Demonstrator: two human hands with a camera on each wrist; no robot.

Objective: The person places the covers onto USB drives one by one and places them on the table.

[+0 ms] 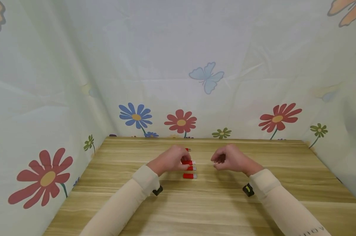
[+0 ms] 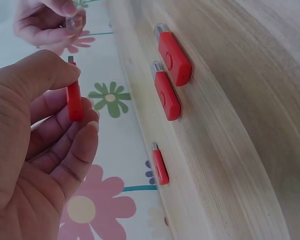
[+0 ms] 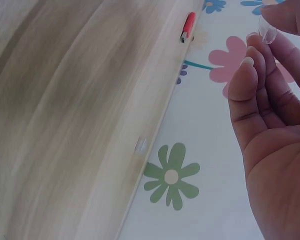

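Note:
My left hand (image 1: 172, 159) pinches a red USB flash drive (image 2: 74, 97) between thumb and fingers, its metal plug bare and pointing away from the palm. Across a small gap, my right hand (image 1: 233, 160) holds a clear plastic cap (image 3: 267, 31) at its fingertips. Below the left hand, two red flash drives with clear caps on, a nearer one (image 1: 190, 176) and a second one (image 2: 166, 94), lie side by side on the table. Farther back lies another red flash drive (image 3: 188, 27) with its metal plug uncovered.
A second clear cap (image 3: 141, 145) lies on the wood-grain table (image 1: 213, 209) near its far edge. A pale curtain (image 1: 166, 49) printed with flowers hangs behind the table and along both sides.

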